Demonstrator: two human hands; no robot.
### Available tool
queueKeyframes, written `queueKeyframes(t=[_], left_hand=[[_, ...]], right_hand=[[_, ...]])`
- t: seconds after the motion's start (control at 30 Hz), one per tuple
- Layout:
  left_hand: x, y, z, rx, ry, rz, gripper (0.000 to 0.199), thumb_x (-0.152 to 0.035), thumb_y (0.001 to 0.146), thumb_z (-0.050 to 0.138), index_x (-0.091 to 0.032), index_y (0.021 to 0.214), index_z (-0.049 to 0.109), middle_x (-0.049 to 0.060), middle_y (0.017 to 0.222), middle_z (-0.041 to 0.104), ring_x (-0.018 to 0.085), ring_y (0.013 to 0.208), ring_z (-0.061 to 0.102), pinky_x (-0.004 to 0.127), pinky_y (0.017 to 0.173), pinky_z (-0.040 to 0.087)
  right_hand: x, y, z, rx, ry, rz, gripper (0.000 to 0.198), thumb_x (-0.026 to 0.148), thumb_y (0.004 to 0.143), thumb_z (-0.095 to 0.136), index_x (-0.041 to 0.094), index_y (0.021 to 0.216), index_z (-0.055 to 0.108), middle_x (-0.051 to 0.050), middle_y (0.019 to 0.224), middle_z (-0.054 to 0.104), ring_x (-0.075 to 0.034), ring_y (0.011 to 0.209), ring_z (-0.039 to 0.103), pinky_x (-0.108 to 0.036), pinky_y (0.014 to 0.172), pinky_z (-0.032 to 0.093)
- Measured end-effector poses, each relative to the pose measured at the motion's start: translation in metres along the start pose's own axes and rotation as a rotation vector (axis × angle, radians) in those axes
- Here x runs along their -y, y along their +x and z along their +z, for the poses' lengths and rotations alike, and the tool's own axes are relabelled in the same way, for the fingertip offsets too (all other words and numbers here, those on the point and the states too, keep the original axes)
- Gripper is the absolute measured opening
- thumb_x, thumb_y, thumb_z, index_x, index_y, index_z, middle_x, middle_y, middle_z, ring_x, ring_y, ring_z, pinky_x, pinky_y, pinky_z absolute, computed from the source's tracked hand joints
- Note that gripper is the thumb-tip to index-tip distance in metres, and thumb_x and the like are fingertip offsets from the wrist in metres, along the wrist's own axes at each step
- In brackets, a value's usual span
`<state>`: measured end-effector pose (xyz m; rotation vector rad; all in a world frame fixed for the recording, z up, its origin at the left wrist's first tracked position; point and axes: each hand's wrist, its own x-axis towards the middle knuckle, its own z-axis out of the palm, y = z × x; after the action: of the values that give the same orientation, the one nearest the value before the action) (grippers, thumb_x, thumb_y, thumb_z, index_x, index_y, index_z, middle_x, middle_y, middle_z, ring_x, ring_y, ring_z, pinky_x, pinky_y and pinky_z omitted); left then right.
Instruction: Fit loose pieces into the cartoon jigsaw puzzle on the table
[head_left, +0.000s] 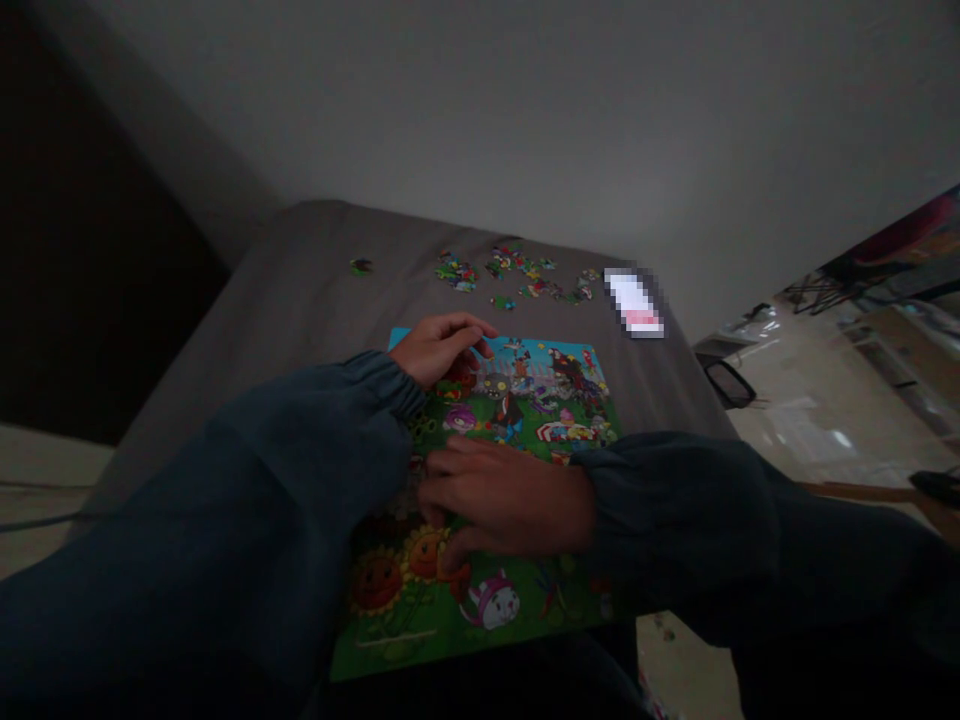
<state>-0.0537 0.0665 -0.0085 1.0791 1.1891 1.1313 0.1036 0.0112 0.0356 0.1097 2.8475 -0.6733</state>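
Head view: a puzzle board point(405, 640) is lying at the lower centre of the frame, beneath both hands, its long axis running up the picture. The right hand point(510, 495) is spanning its middle, fingers bent downward; the left hand point(442, 348) is resting loosely curled at its upper left, nearer the loose pieces point(456, 272). From where I am standing, I cannot tell whether either is pinching anything. Grey cloth point(300, 290) is carrying those pieces, uncontained, across the upper centre, and a lit phone point(634, 302) right of centre.
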Motion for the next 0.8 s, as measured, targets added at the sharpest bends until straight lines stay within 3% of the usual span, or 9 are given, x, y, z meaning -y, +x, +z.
queueKeyframes(t=[0.2, 0.37, 0.5, 0.8], left_hand=[[0.000, 0.001, 0.000, 0.000, 0.018, 0.011, 0.017, -0.024, 0.087, 0.055, -0.014, 0.094, 0.066, 0.005, 0.080, 0.067, 0.007, 0.053, 0.057, 0.015, 0.043, 0.043], [0.000, 0.000, 0.000, 0.003, 0.020, 0.009, 0.016, -0.021, 0.089, 0.052, -0.014, 0.092, 0.066, 0.005, 0.079, 0.067, 0.007, 0.053, 0.056, 0.015, 0.043, 0.042], [0.000, -0.001, 0.001, 0.007, 0.006, 0.000, 0.015, -0.020, 0.089, 0.053, -0.014, 0.092, 0.066, 0.004, 0.079, 0.067, 0.006, 0.052, 0.057, 0.014, 0.044, 0.043], [-0.003, -0.001, 0.002, 0.023, -0.004, 0.005, 0.012, -0.018, 0.088, 0.054, -0.014, 0.089, 0.066, 0.003, 0.075, 0.066, 0.006, 0.051, 0.057, 0.014, 0.044, 0.042]], right_hand=[[-0.004, -0.001, 0.003, -0.010, 0.038, -0.035, 0.029, 0.042, 0.084, 0.065, 0.015, 0.093, 0.062, -0.006, 0.094, 0.059, -0.020, 0.093, 0.049, -0.030, 0.079, 0.038], [-0.004, -0.011, 0.007, -0.027, -0.034, -0.145, 0.042, 0.051, 0.088, 0.056, 0.013, 0.104, 0.062, -0.008, 0.100, 0.060, -0.021, 0.093, 0.049, -0.032, 0.079, 0.038], [0.001, -0.014, 0.008, -0.022, -0.054, -0.174, 0.035, 0.046, 0.090, 0.054, 0.015, 0.102, 0.065, -0.007, 0.098, 0.059, -0.020, 0.092, 0.047, -0.030, 0.076, 0.037], [0.000, 0.013, 0.005, -0.080, -0.094, -0.146, 0.030, 0.042, 0.086, 0.062, 0.015, 0.098, 0.064, -0.006, 0.098, 0.060, -0.019, 0.089, 0.046, -0.031, 0.079, 0.037]])
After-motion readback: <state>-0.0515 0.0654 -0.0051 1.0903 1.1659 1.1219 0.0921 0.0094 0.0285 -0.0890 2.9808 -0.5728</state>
